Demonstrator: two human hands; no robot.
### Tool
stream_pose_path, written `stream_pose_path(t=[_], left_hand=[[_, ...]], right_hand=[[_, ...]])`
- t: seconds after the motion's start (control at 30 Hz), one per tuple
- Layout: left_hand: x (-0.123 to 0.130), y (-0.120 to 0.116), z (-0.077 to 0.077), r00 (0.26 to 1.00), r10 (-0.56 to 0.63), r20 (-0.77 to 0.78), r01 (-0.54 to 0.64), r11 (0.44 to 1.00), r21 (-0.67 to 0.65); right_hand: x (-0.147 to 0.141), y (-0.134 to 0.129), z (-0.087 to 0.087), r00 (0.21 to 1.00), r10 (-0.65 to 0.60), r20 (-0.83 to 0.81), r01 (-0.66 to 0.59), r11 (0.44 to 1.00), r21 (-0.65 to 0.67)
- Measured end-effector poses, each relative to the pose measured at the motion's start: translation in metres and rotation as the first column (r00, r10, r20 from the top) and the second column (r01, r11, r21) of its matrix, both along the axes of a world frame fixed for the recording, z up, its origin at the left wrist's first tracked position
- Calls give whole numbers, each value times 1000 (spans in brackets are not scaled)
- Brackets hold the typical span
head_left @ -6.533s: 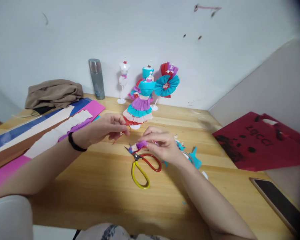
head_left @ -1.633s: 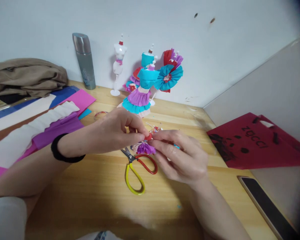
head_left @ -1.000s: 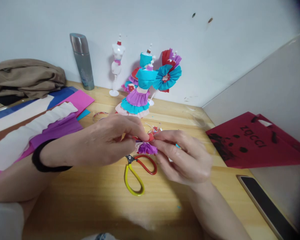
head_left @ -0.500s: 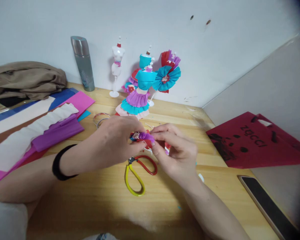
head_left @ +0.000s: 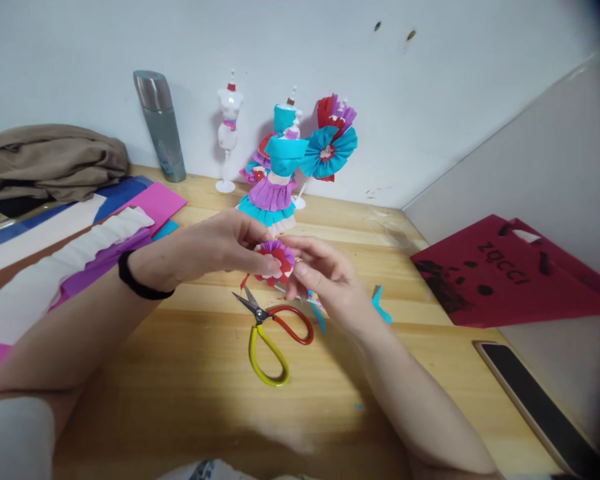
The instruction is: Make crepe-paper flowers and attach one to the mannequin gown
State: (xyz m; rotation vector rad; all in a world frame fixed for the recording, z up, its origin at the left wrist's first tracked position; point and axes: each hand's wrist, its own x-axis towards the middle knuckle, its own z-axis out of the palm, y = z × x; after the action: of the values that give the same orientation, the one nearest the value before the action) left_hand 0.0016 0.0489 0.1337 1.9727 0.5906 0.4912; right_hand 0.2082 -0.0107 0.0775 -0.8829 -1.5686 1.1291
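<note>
My left hand (head_left: 215, 247) is closed on a small crepe-paper flower (head_left: 286, 256), with purple pleats, red petals and a pale pink centre; its thumb presses on the front. My right hand (head_left: 327, 273) pinches the same flower at its right edge, its fingertips partly hidden behind it. Just below lie scissors (head_left: 259, 316) with one yellow and one red handle, blades apart. Behind my hands stand small dress forms, one in a turquoise and purple ruffled paper dress (head_left: 273, 193), another almost bare white (head_left: 229, 127). A large turquoise paper flower (head_left: 329, 153) is on a dress form at the right.
Folded coloured paper (head_left: 100, 247) and a brown cloth (head_left: 50, 160) are at left, near a grey flask (head_left: 163, 127). A red paper bag (head_left: 510, 273) leans at right, above a phone (head_left: 530, 400). Turquoise scraps (head_left: 381, 307) lie beside my right hand.
The flower has turned so its front faces me, and both hands have shifted their grip around it. My left hand has moved slightly left and up, uncovering the scissor blades.
</note>
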Motion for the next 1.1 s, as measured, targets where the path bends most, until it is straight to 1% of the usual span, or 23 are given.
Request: stream_pose_path(t=[0.07,0.1,0.2,0.27,0.37,0.43,0.53,0.63,0.7,0.8,0.9,1.0,1.03,1.1], left_hand=[[0,4,-2,1000,-9,-26,4,983,-185],[0,5,-3,999,4,-42,-13,976,-219],[1,7,-4,998,38,-46,-48,974,-220],[1,7,-3,996,61,-64,-74,973,-221],[2,7,-1,992,85,-92,-107,956,-272],[3,7,0,994,80,-74,-99,946,-309],[4,7,0,997,64,-45,-76,940,-331],[4,7,-2,998,40,-53,-55,948,-315],[3,8,-3,997,38,-72,-58,952,-299],[3,7,-2,991,48,-123,-78,963,-257],[3,6,1,985,58,-164,-89,978,-191],[5,5,2,981,46,-186,-61,995,-76],[5,5,2,979,33,-203,-38,999,-23],[5,4,-2,975,32,-220,-11,995,95]], right_hand=[[-4,2,-3,1000,-6,-17,5,997,-72],[-5,2,-3,999,-30,-16,28,994,-103],[-7,3,-2,994,-105,-22,99,978,-181],[-7,3,-2,991,-128,-33,118,969,-216],[-6,4,-2,988,-145,-51,129,963,-238],[-6,5,-3,987,-146,-67,126,961,-245],[-7,6,-5,990,-99,-99,69,961,-269],[-10,6,-7,989,-58,-139,15,957,-290],[-12,6,-8,989,-59,-133,15,952,-305],[-12,7,-8,994,-94,-60,71,949,-309],[-8,8,-8,989,-150,-2,146,960,-240],[-5,8,-6,974,-228,-9,225,967,-122],[-5,7,-5,974,-226,-26,222,969,-109],[-5,6,-5,986,-151,-65,140,980,-143]])
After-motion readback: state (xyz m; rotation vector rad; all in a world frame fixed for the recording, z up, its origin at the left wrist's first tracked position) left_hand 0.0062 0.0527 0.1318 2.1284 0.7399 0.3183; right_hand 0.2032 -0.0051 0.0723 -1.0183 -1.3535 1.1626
